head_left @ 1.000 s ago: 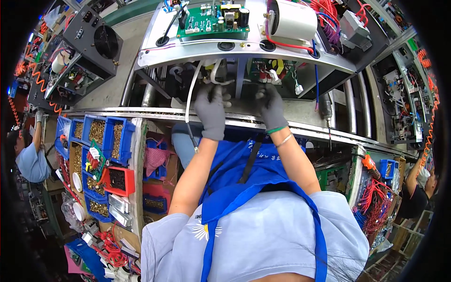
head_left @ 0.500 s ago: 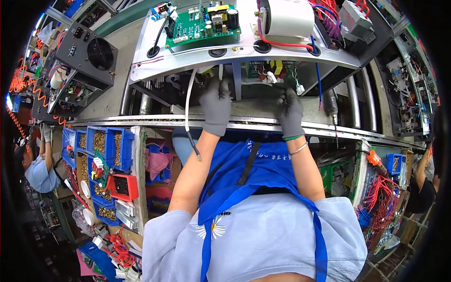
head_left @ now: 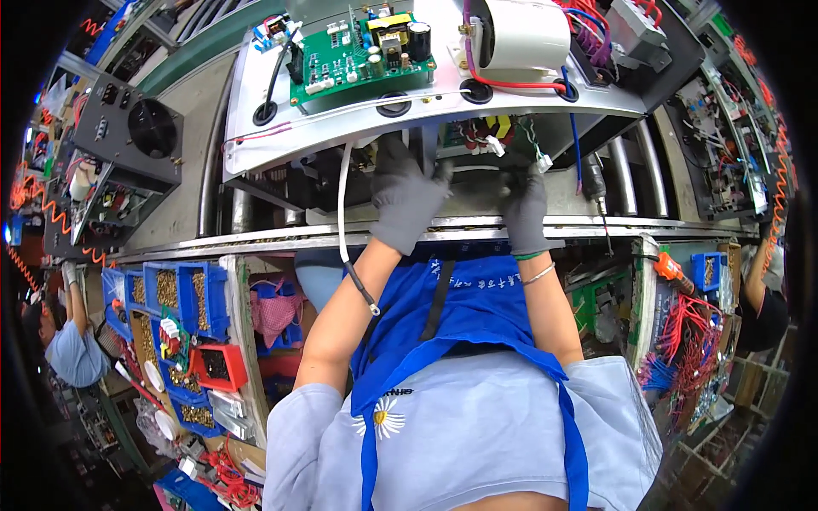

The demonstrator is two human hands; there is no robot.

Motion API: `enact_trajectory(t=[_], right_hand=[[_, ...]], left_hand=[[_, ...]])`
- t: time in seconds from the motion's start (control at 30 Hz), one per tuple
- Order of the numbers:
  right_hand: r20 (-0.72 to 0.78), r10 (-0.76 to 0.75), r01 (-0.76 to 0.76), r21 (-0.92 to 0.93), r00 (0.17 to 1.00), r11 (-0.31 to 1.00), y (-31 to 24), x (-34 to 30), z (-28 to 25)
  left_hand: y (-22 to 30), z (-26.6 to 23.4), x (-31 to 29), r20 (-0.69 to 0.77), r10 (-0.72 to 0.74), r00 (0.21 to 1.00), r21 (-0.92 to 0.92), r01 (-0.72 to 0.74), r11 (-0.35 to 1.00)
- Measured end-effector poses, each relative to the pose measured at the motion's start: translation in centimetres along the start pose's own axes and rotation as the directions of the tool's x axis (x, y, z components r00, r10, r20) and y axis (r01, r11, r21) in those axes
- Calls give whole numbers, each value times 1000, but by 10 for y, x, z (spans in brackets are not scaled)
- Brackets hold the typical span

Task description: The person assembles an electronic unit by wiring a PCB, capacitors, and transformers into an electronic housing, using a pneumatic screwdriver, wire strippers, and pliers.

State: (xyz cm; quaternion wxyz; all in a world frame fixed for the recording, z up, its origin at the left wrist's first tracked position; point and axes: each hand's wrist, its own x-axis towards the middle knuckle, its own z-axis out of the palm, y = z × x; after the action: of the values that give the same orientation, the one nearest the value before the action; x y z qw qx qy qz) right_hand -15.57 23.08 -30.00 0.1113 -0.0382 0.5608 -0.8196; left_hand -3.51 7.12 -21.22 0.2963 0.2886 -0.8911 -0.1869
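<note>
A: Where is the work being done?

B: At the opening beneath the top plate of a metal chassis point(head_left: 520, 102). The left grip point(head_left: 411, 200) is raised to it, its fingertips hidden in the shadow inside, its thumb spread toward the right.

A: Is anything grasped there?

B: That cannot be told, as the fingertips are covered.

A: And the right grip point(head_left: 525, 209)?

B: It is held near the right part of the opening, just below a white connector point(head_left: 544, 163). The fingers are half curled and blurred; whether anything is pinched, or the connector touched, cannot be told.

A: Where is the white cable point(head_left: 342, 204) found?

B: It is hung out of the opening to the left of the left grip and draped across the forearm, ended by a dark sleeve and a ring terminal point(head_left: 375, 311).

A: What is carried on the plate?

B: A green circuit board point(head_left: 341, 55) on the left and a white cylinder point(head_left: 524, 38) further right.

A: What else is seen nearby?

B: A power driver point(head_left: 594, 177) is placed right of the right grip, tip downward. At lower left, a red bin point(head_left: 239, 368) is set beside blue ones.
</note>
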Motion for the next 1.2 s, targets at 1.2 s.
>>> enact_trajectory(t=[1.2], right_hand=[[618,-303,687,-623,725,374,-35,-8,5]], left_hand=[[-70,-142,-6,583,4,813,-809,580,100]])
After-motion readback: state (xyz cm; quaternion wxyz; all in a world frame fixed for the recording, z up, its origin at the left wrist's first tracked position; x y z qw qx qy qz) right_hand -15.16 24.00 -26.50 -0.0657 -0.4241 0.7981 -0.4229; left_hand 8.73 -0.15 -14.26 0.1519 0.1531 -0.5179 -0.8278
